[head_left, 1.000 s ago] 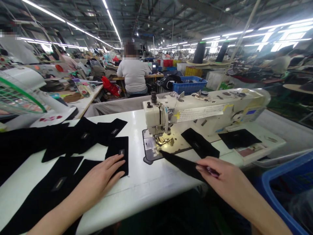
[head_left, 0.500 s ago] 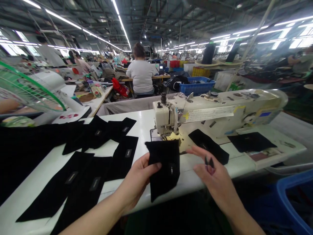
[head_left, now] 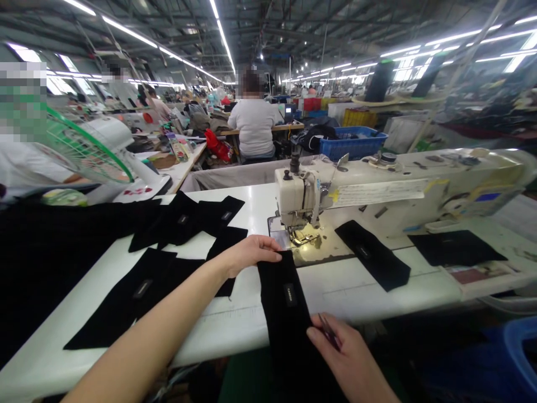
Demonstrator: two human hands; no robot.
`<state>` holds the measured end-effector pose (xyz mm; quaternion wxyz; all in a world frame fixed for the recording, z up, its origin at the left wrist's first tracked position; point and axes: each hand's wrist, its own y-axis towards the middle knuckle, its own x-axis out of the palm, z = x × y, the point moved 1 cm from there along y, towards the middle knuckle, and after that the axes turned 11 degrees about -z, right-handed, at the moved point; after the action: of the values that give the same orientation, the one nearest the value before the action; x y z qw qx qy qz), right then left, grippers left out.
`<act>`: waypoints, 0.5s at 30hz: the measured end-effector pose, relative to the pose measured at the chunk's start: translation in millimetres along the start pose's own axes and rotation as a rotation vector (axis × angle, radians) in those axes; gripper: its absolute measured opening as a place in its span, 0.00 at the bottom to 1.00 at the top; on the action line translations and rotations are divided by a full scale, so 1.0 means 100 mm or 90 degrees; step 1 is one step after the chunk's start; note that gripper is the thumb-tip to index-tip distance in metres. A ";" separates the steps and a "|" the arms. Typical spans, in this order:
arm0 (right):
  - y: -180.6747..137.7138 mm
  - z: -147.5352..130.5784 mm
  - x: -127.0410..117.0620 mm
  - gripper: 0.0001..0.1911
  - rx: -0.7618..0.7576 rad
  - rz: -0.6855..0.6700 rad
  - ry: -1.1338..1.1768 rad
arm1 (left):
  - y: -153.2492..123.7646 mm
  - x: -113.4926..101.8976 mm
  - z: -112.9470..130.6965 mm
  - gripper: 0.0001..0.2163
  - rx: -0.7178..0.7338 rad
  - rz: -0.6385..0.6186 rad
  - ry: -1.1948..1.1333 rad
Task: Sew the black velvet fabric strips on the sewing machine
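Note:
A black fabric piece (head_left: 277, 302) with a small dark label hangs over the table's front edge, just in front of the sewing machine (head_left: 293, 196). My left hand (head_left: 251, 254) pinches its top end near the needle plate. Lower down, my right hand (head_left: 335, 338) grips the same piece by its right edge. A slim dark pointed tool (head_left: 329, 331), probably thread snips, is tucked in the right hand; its handles are hidden. The machine's presser foot (head_left: 304, 238) has no cloth under it.
Several labelled black pieces (head_left: 145, 291) lie on the left of the white table (head_left: 235, 324). Two more, one by the machine bed (head_left: 371, 254) and one farther right (head_left: 457, 247), lie there. A fan (head_left: 84, 145) stands at left, a blue basket (head_left: 520, 347) at lower right.
The fabric piece has gone from being held up by my left hand to hanging stretched downward. My right hand has moved down and left and taken hold of its edge.

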<state>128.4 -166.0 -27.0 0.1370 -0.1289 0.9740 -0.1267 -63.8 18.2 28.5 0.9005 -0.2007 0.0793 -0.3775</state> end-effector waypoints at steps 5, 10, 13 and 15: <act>-0.03 0.09 0.02 0.20 -0.009 0.007 0.022 | 0.12 -0.04 0.06 0.13 0.024 -0.061 0.052; 0.02 0.21 0.08 0.18 -0.045 0.106 -0.018 | 0.34 -0.02 -0.01 0.07 0.084 0.040 0.195; 0.05 0.18 0.06 0.12 -0.081 0.130 -0.054 | 0.49 0.01 -0.10 0.06 0.132 0.112 0.324; 0.06 0.13 0.03 0.11 -0.102 0.125 -0.095 | 0.55 0.04 -0.15 0.04 0.178 0.141 0.387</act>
<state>128.0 -163.8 -42.0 0.2103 -0.0524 0.9759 -0.0248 -29.8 45.8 -8.6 0.8902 0.0560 0.3123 -0.3270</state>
